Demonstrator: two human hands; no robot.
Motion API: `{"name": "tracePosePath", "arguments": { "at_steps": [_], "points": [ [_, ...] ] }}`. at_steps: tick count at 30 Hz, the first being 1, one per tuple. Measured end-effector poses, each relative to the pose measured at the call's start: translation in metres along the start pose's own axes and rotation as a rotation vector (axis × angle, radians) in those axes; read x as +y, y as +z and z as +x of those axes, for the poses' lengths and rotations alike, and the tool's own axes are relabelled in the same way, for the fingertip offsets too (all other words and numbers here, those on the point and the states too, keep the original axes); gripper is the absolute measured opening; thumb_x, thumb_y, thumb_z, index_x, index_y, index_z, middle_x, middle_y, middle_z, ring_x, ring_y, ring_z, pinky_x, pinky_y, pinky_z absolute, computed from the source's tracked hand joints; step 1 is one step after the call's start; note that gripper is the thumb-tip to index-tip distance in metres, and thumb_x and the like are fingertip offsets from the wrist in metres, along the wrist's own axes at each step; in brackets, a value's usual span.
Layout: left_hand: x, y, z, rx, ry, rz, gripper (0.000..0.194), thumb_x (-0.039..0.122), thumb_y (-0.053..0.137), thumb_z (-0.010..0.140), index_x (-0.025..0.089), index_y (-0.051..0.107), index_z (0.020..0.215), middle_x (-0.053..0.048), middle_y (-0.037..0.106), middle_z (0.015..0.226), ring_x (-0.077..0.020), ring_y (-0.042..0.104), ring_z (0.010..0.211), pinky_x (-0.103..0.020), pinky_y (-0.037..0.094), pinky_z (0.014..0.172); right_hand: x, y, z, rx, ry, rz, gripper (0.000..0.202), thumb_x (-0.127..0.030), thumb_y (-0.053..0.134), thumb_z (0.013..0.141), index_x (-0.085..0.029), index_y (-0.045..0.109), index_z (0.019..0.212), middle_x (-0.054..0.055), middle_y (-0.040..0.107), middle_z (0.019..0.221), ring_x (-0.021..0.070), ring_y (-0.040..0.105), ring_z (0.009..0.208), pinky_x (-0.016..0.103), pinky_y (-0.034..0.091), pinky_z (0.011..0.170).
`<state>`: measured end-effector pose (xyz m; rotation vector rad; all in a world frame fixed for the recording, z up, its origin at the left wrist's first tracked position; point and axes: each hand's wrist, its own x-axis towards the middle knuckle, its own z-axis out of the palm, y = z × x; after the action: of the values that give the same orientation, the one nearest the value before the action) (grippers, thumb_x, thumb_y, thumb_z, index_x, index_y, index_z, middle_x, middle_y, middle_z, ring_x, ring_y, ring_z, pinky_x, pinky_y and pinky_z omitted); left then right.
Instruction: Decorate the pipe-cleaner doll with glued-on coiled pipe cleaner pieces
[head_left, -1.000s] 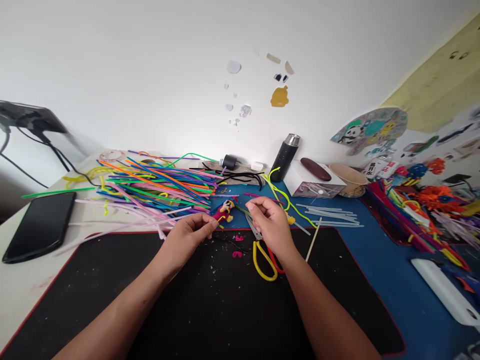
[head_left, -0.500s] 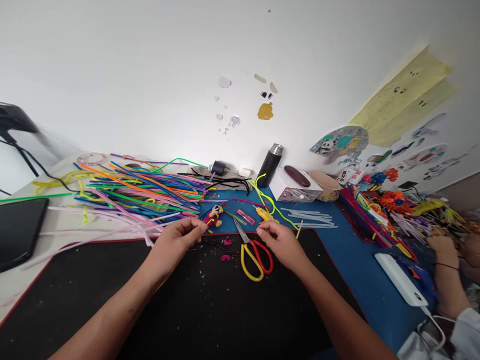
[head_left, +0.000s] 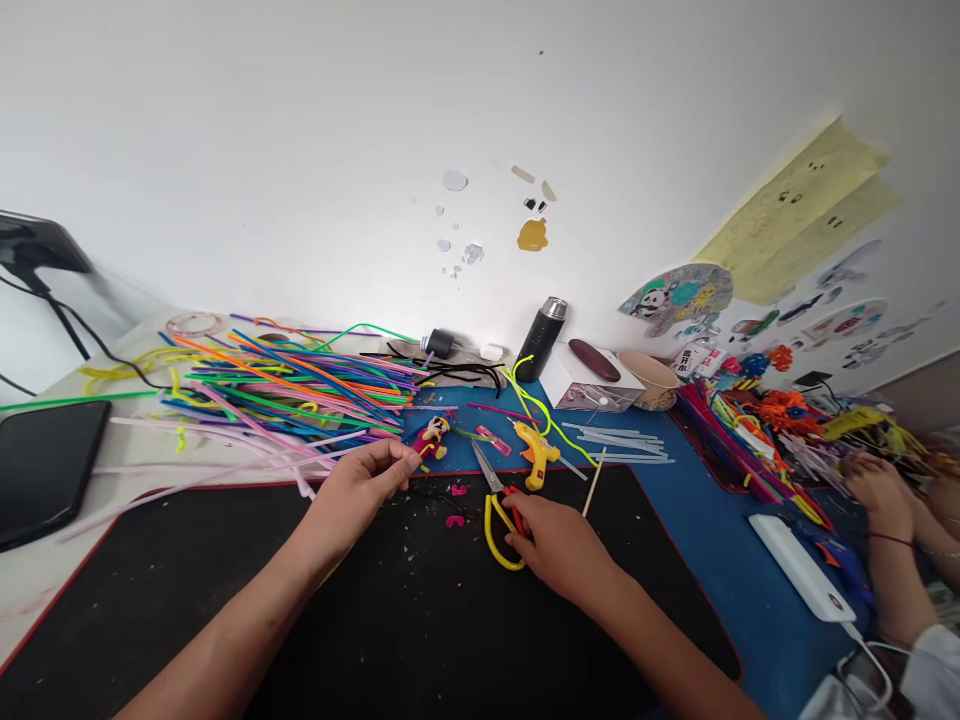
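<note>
My left hand [head_left: 367, 490] is closed in a pinch, thumb against forefinger; what sits between them is too small to make out. A thin yellow strand [head_left: 330, 572] shows beside that forearm. Just past the fingertips lies a small red and cream figure [head_left: 433, 437] with a dark-patched face. My right hand [head_left: 559, 540] has its fingers round the red handle of the scissors [head_left: 496, 535], whose yellow handle stays uncovered. The blades lie on the mat, pointing away. Two small magenta curled pieces [head_left: 455, 521] rest between my hands.
Behind the black mat [head_left: 420, 640] lie a heap of coloured pipe cleaners [head_left: 300, 375], a yellow glue gun [head_left: 537, 452], glue sticks [head_left: 619, 440] and a black flask [head_left: 541, 340]. A wooden stick [head_left: 594, 482] lies right. Another person's hands [head_left: 881, 495] work at the far right, beyond a white power strip [head_left: 801, 567].
My right hand has moved down and left from near the glue gun onto the scissors' red handle. The glue gun now shows fully. My left hand keeps its pinch.
</note>
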<state>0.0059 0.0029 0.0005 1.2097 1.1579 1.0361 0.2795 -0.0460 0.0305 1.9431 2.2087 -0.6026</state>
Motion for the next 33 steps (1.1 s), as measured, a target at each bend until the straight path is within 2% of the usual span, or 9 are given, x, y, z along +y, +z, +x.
{"name": "tracePosePath", "arguments": {
  "at_steps": [6, 10, 13, 16, 18, 20, 24, 29, 33],
  "points": [
    [-0.007, -0.002, 0.002, -0.019, 0.002, 0.011, 0.049, 0.067, 0.076, 0.081, 0.019, 0.068, 0.079, 0.001, 0.058, 0.068, -0.0161, 0.049, 0.065, -0.027, 0.037, 0.064, 0.002, 0.004, 0.001, 0.046, -0.015, 0.042, 0.033, -0.021, 0.070, 0.091, -0.024, 0.070, 0.124, 0.008, 0.079, 0.120, 0.0307, 0.075, 0.108, 0.033, 0.046, 0.082],
    [-0.007, -0.002, 0.002, -0.035, -0.005, -0.014, 0.047, 0.066, 0.076, 0.082, 0.019, 0.067, 0.081, 0.001, 0.057, 0.070, -0.0159, 0.048, 0.067, -0.028, 0.036, 0.065, 0.009, 0.004, -0.005, 0.054, 0.002, 0.115, 0.027, -0.021, 0.067, 0.088, -0.024, 0.071, 0.115, 0.002, 0.076, 0.093, 0.0230, 0.072, 0.084, 0.030, 0.041, 0.070],
    [-0.005, -0.001, 0.002, -0.038, -0.006, -0.020, 0.049, 0.067, 0.075, 0.082, 0.019, 0.066, 0.080, 0.002, 0.056, 0.069, -0.0159, 0.048, 0.066, -0.028, 0.035, 0.065, 0.020, 0.008, -0.010, 0.055, 0.015, 0.269, 0.024, -0.020, 0.064, 0.086, -0.025, 0.070, 0.110, -0.002, 0.068, 0.080, 0.0181, 0.064, 0.073, 0.027, 0.039, 0.064],
    [-0.003, 0.000, 0.002, -0.038, 0.000, -0.027, 0.051, 0.070, 0.075, 0.080, 0.020, 0.065, 0.078, 0.002, 0.056, 0.067, -0.0162, 0.047, 0.065, -0.028, 0.035, 0.065, 0.031, 0.017, -0.015, 0.037, 0.026, 0.573, 0.020, -0.027, 0.067, 0.087, -0.023, 0.069, 0.106, -0.004, 0.060, 0.077, 0.0149, 0.058, 0.069, 0.025, 0.041, 0.062],
    [-0.004, 0.001, 0.002, -0.039, 0.003, -0.041, 0.051, 0.069, 0.075, 0.080, 0.020, 0.065, 0.078, 0.002, 0.056, 0.067, -0.0162, 0.048, 0.065, -0.028, 0.035, 0.065, 0.034, 0.023, -0.017, -0.030, 0.086, 0.808, 0.030, -0.040, 0.069, 0.088, -0.022, 0.066, 0.112, -0.006, 0.054, 0.074, 0.0128, 0.052, 0.061, 0.024, 0.039, 0.054],
    [-0.005, 0.001, 0.002, -0.043, -0.001, -0.054, 0.050, 0.069, 0.075, 0.081, 0.020, 0.065, 0.079, 0.003, 0.056, 0.067, -0.0159, 0.048, 0.065, -0.028, 0.035, 0.066, 0.035, 0.028, -0.020, -0.081, 0.166, 0.983, 0.048, -0.053, 0.076, 0.083, -0.022, 0.062, 0.117, -0.009, 0.049, 0.070, 0.0097, 0.043, 0.054, 0.021, 0.032, 0.047],
    [-0.008, 0.001, 0.002, -0.040, -0.018, -0.059, 0.050, 0.068, 0.076, 0.080, 0.019, 0.065, 0.078, 0.003, 0.056, 0.066, -0.0152, 0.046, 0.065, -0.028, 0.034, 0.065, 0.030, 0.035, -0.028, -0.157, 0.215, 1.165, 0.066, -0.067, 0.084, 0.075, -0.022, 0.058, 0.116, -0.011, 0.048, 0.065, 0.0052, 0.037, 0.047, 0.017, 0.022, 0.043],
    [-0.010, 0.003, 0.003, -0.060, -0.043, -0.106, 0.049, 0.066, 0.080, 0.079, 0.018, 0.066, 0.077, 0.003, 0.057, 0.066, -0.0141, 0.045, 0.064, -0.027, 0.034, 0.065, 0.023, 0.039, -0.034, -0.108, 0.074, 1.331, 0.071, -0.069, 0.083, 0.079, -0.018, 0.056, 0.121, -0.007, 0.058, 0.063, 0.0062, 0.044, 0.045, 0.017, 0.026, 0.040],
    [-0.012, 0.007, 0.002, -0.134, -0.084, -0.219, 0.046, 0.061, 0.085, 0.078, 0.017, 0.071, 0.079, -0.002, 0.069, 0.075, -0.0142, 0.053, 0.066, -0.026, 0.038, 0.063, 0.005, 0.042, -0.023, -0.143, -0.055, 1.453, 0.076, -0.063, 0.086, 0.080, -0.017, 0.052, 0.130, -0.003, 0.068, 0.070, 0.0082, 0.053, 0.044, 0.016, 0.034, 0.037]
  ]
}}
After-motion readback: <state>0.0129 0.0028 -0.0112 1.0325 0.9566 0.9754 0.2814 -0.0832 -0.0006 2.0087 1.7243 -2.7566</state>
